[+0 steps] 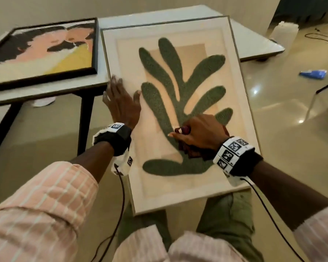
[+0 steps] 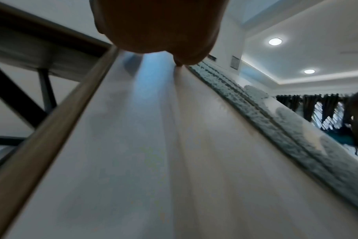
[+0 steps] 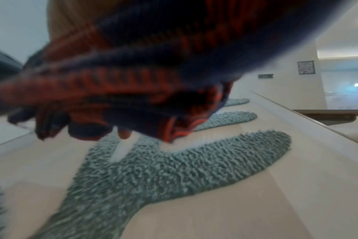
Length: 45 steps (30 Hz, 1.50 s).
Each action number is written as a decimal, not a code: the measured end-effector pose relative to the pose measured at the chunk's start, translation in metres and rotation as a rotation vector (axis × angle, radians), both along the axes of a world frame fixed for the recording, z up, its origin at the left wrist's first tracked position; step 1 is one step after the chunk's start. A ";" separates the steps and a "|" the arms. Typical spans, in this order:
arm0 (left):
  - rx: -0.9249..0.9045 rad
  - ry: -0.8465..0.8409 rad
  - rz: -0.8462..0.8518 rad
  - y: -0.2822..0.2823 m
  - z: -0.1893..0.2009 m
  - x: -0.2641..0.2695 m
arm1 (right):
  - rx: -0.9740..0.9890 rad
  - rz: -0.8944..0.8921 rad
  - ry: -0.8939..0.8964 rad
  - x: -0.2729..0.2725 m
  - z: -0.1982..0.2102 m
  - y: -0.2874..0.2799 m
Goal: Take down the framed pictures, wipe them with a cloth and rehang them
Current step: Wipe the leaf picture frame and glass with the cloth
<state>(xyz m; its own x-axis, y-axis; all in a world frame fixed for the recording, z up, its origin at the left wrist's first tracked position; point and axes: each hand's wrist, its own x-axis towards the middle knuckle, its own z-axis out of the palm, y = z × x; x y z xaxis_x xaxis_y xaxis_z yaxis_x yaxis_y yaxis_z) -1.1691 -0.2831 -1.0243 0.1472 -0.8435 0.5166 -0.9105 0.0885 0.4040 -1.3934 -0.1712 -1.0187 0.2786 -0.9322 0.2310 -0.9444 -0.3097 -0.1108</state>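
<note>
A pale-framed picture of a green leaf shape [image 1: 178,103] lies slanted, its far end on the white table [image 1: 254,44] and its near end over my lap. My left hand [image 1: 119,99] presses flat on its left margin with fingers spread, near the frame edge [image 2: 57,124]. My right hand [image 1: 195,132] grips a bunched dark red and navy cloth [image 1: 193,153] against the glass over the leaf's stem. In the right wrist view the cloth [image 3: 133,72] fills the top, above the green leaf [image 3: 174,169]. A second picture in a black frame [image 1: 44,52] lies flat on the table at the left.
The table's dark legs [image 1: 85,118] stand left of the pale frame. On the glossy floor at the right lie a blue packet [image 1: 312,74], a white plastic container [image 1: 283,33] and cables. A glass-topped piece of furniture [image 1: 322,97] sits at the right edge.
</note>
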 end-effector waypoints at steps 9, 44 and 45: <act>0.495 0.626 0.113 0.076 -0.023 0.024 | 0.164 0.121 0.169 0.041 0.001 0.070; 0.573 -0.251 -0.272 -0.012 0.113 0.029 | 0.112 0.124 0.490 0.031 0.135 -0.064; 0.577 -0.251 -0.290 -0.015 0.107 0.026 | 0.126 0.117 0.456 0.029 0.135 -0.079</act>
